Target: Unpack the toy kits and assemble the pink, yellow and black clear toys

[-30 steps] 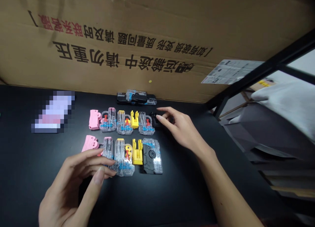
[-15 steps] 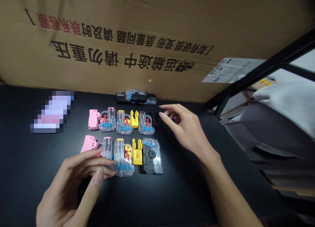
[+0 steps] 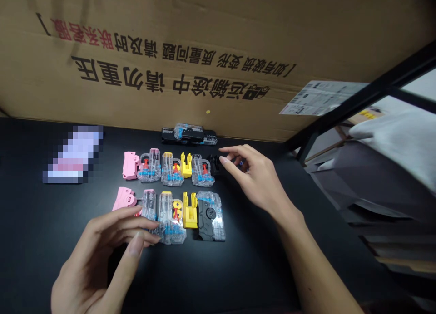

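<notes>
My left hand (image 3: pixel 102 255) hovers low at the front row, fingers curved and apart, partly hiding a clear pink-capped toy water gun (image 3: pixel 149 204). A pink plastic piece (image 3: pixel 123 198) shows behind its fingers. My right hand (image 3: pixel 250 173) is open beside a black plastic piece (image 3: pixel 214 163) at the back row's right end; whether it touches the piece, I cannot tell. That row also has a pink piece (image 3: pixel 130 165), clear toy water guns (image 3: pixel 172 169) and a yellow piece (image 3: pixel 186 164). In front lie a yellow-capped clear water gun (image 3: pixel 166 223), a yellow piece (image 3: pixel 190 212) and a black-and-clear toy gun (image 3: pixel 210 216).
More black-and-clear toy guns (image 3: pixel 189 134) lie stacked by the cardboard box (image 3: pixel 150 105) at the back. A blurred-out phone-like object (image 3: pixel 73 155) rests on the dark table (image 3: pixel 211 282) at left. A black metal frame (image 3: pixel 357 96) stands at right, with grey fabric (image 3: pixel 368 173) beyond.
</notes>
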A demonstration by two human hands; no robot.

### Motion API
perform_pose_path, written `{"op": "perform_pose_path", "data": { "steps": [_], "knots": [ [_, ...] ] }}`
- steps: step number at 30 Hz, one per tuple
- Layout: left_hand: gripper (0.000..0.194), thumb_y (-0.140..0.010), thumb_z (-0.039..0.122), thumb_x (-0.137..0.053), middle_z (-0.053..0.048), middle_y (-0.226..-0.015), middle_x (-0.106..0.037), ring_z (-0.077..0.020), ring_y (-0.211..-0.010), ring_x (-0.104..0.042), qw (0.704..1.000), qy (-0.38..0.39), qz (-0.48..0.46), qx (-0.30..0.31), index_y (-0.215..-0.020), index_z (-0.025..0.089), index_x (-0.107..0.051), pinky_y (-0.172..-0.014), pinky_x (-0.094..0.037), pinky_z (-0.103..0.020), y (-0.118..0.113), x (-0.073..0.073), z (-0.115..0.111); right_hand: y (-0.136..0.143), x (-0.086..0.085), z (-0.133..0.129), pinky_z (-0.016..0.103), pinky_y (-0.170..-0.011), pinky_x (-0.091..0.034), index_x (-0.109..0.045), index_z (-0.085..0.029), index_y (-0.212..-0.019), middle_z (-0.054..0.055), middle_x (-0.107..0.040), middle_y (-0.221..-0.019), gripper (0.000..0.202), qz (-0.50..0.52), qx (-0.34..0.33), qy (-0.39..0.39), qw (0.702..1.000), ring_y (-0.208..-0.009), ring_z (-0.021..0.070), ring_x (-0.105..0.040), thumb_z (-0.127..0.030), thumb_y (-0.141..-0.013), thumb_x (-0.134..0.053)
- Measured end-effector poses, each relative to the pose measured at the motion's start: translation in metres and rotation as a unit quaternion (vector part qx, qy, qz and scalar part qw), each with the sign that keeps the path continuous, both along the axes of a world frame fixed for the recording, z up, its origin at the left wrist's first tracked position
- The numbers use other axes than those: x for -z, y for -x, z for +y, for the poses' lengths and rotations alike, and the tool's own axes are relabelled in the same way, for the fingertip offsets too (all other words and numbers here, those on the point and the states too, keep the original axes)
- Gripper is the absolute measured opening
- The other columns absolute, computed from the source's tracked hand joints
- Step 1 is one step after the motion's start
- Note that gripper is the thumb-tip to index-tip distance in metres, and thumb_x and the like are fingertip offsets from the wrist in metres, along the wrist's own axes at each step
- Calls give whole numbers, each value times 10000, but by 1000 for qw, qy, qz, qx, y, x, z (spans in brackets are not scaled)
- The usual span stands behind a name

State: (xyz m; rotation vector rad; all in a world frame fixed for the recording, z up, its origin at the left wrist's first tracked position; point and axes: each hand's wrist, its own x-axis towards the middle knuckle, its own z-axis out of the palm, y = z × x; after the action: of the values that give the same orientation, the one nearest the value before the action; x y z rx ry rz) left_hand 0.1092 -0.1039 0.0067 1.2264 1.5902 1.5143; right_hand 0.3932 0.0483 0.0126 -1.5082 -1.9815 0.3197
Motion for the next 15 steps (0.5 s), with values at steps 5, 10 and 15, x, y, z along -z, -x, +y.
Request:
{"op": "perform_pose_path", "data": {
  "steps": [5,10,15],
  "knots": [
    [181,-1097,335,-731,35,-1037,-878,-158,-849,-843,1000,6,-2,0,-1270,334,-787,-856,-699,-242,0,0,0,0,0,0,389,-750,-531,-822,-219,-1251,72,-729,-998,266,1,-2,1,1000,-841,243,-675,-393,-1100,-689],
    [188,-1091,325,-739,24,-1042,-878,-165,-852,-843,1000,4,1,0,-1272,317,-789,-855,-703,-253,1,0,0,0,-1,0,390,-753,-531,-825,-215,-1246,72,-726,-994,270,-2,-2,2,1000,-839,242,-673,-397,-1099,-690],
    [184,-1090,328,-740,28,-1044,-880,-160,-858,-844,1000,4,1,0,-1267,328,-790,-864,-703,-247,2,1,-1,1,-1,0,390,-750,-535,-826,-223,-1244,75,-733,-1001,270,-4,0,2,1000,-848,246,-681,-403,-1096,-689]
  ]
}}
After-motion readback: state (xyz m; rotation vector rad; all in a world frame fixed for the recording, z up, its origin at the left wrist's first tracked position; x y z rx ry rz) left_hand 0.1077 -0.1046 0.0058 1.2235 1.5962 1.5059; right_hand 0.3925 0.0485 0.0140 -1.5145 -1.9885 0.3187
